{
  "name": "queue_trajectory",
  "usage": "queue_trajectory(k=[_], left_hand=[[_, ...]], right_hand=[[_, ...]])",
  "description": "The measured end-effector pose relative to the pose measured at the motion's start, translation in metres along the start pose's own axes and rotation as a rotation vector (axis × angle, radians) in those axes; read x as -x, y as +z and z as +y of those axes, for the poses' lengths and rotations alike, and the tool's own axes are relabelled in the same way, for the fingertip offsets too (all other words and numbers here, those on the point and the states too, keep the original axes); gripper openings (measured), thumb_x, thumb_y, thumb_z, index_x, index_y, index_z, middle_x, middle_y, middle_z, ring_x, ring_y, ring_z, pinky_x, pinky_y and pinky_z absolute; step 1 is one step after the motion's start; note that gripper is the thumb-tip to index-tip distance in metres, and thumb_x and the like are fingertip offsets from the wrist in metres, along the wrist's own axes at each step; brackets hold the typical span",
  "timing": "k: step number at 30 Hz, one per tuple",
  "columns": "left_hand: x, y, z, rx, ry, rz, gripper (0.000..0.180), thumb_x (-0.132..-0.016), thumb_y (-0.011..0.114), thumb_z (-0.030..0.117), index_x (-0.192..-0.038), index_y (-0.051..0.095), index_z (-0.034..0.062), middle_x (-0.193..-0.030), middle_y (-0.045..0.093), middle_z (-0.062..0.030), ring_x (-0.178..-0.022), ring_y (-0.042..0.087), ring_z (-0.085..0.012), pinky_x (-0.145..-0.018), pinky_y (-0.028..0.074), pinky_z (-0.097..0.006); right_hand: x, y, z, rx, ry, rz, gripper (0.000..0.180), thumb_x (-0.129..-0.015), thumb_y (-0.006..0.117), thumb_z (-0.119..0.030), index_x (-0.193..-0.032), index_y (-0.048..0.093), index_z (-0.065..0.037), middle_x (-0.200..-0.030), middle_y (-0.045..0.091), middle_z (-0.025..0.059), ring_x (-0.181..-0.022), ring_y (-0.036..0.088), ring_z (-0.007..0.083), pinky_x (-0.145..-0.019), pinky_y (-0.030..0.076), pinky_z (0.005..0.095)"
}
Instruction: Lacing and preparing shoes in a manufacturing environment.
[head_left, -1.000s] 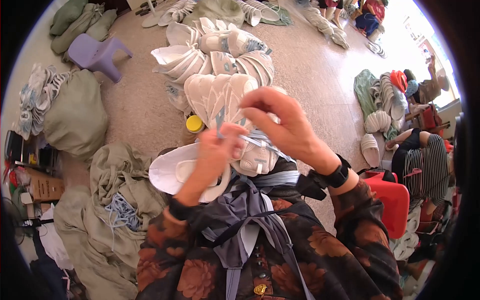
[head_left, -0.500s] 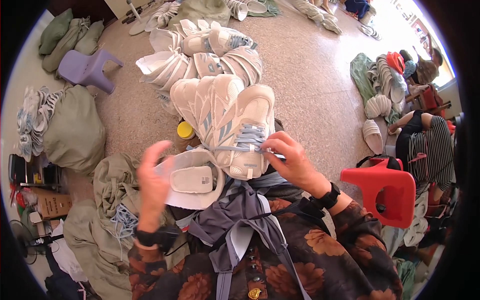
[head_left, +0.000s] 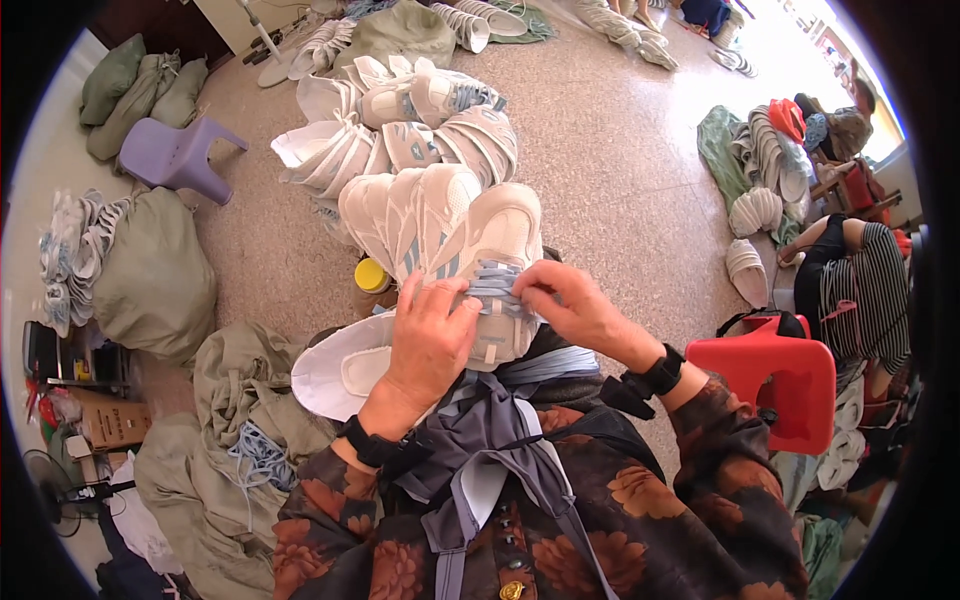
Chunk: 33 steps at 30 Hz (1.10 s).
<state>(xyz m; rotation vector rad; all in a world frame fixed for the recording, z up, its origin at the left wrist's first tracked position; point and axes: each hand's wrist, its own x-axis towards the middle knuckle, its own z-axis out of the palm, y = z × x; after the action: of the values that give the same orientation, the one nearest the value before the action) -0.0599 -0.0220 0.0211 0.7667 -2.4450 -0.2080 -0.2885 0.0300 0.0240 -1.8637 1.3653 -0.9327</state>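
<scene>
A cream sneaker upper (head_left: 508, 222) lies in front of me, toe pointing away, with blue-grey shoelaces (head_left: 496, 282) crossing its tongue. My left hand (head_left: 432, 338) is at the left edge of the lacing, its thumb and index finger closed on the lace. On the right edge, my right hand (head_left: 568, 302) pinches the lace close to the eyelets; its fingertips partly hide the lace end. Similar uppers (head_left: 408, 215) are stacked tightly to the left of this one. Beneath my left wrist a white upper (head_left: 330, 372) lies with its opening and pale insole showing, partly covered by my hand.
More nested uppers (head_left: 400, 140) form a pile beyond. A yellow-lidded jar (head_left: 371, 276) stands left of the stack. Loose blue laces (head_left: 262, 455) lie on green cloth at left. A purple stool (head_left: 178, 155) and a red stool (head_left: 765, 375) flank me; a person in stripes (head_left: 865, 290) sits at right.
My left hand has come in from the left to the lacing and closed its fingers there. The right hand stays at the lace. The white upper at left has tilted and shifted left.
</scene>
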Motion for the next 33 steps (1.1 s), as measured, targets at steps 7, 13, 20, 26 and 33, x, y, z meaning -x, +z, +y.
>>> queue_trajectory(k=[7, 13, 20, 26, 33], left_hand=[[-0.002, -0.015, -0.009, 0.548, -0.261, 0.003, 0.009, -0.081, 0.063, -0.002, -0.089, 0.06, 0.0016, -0.108, 0.066, -0.0173, -0.097, 0.065, -0.0348, -0.093, 0.049, -0.041], [0.002, -0.017, -0.008, 0.562, -0.301, -0.058, 0.011, -0.081, 0.065, -0.001, -0.091, 0.06, 0.0004, -0.114, 0.066, -0.0168, -0.102, 0.065, -0.0322, -0.09, 0.05, -0.037], [-0.004, -0.011, 0.003, 0.288, -0.143, -0.031, 0.02, -0.077, 0.075, 0.005, -0.095, 0.066, 0.0036, -0.11, 0.059, -0.0143, -0.101, 0.059, -0.0335, -0.09, 0.046, -0.04], [-0.003, -0.006, 0.002, 0.289, -0.146, -0.026, 0.017, -0.078, 0.073, 0.002, -0.093, 0.067, 0.004, -0.109, 0.059, -0.0148, -0.102, 0.058, -0.0336, -0.089, 0.045, -0.041], [-0.005, -0.001, 0.004, 0.253, -0.153, -0.016, 0.02, -0.075, 0.075, 0.003, -0.093, 0.066, 0.0033, -0.108, 0.057, -0.0145, -0.102, 0.057, -0.0344, -0.089, 0.045, -0.042]], right_hand=[[0.03, 0.023, 0.003, -0.163, 0.156, 0.196, 0.016, -0.085, 0.068, -0.007, -0.099, 0.061, -0.002, -0.093, 0.058, 0.0094, -0.081, 0.061, 0.0212, -0.072, 0.05, 0.032], [0.028, 0.031, -0.002, 0.057, 0.088, 0.271, 0.019, -0.079, 0.073, -0.007, -0.09, 0.058, -0.003, -0.092, 0.057, 0.0112, -0.088, 0.06, 0.0285, -0.077, 0.05, 0.0379], [0.032, 0.03, -0.003, -0.023, 0.063, 0.213, 0.011, -0.083, 0.069, -0.002, -0.089, 0.059, -0.001, -0.085, 0.057, 0.0094, -0.079, 0.062, 0.0234, -0.069, 0.05, 0.0327], [0.015, 0.034, -0.013, 0.143, 0.009, 0.269, 0.009, -0.084, 0.067, -0.003, -0.088, 0.06, 0.0, -0.082, 0.059, 0.0121, -0.069, 0.063, 0.0256, -0.063, 0.051, 0.0355], [-0.003, 0.029, -0.012, 0.209, -0.01, 0.162, 0.008, -0.082, 0.065, -0.003, -0.086, 0.058, -0.001, -0.079, 0.06, 0.0132, -0.067, 0.063, 0.0292, -0.062, 0.05, 0.038]])
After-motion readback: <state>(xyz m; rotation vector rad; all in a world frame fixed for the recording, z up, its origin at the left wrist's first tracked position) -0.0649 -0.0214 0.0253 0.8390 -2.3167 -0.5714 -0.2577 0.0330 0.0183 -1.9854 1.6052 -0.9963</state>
